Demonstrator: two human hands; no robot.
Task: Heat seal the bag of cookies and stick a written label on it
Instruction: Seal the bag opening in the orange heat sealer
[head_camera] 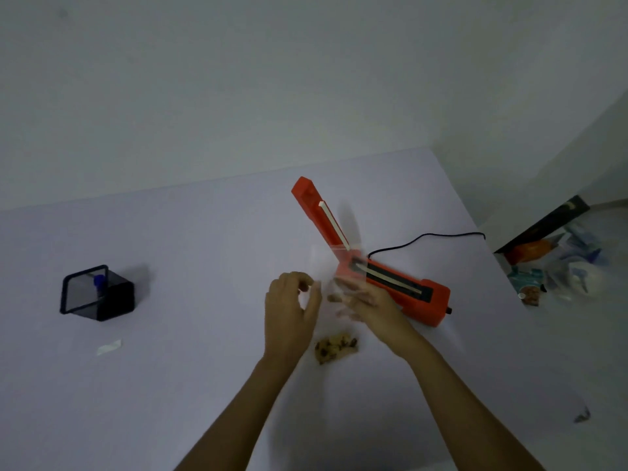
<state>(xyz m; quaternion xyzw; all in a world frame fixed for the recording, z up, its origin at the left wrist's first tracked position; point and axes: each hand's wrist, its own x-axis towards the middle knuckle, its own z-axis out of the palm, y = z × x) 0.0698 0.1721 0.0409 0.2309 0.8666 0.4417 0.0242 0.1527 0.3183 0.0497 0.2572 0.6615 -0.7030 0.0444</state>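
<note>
Landmark: orange sealer [390,280], lid raised, on the table [204,385].

Far left of sealer: black mesh holder [98,294] containing a blue-capped pen [99,282]. Below holder: white label [108,347].

Just left of sealer: left hand [290,314], fingers curled, pinching edge of clear bag [334,300]. Bag held upright, cookies [336,346] at bottom. Right hand [365,300] against bag beside sealer base; blurred, grip cannot be told.

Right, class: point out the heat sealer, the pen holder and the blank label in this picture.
heat sealer [424,297], head view: on its orange base, near the knob end.
pen holder [112,300], head view: on its black side wall.
blank label [108,347], head view: on the middle of the white strip.
</note>
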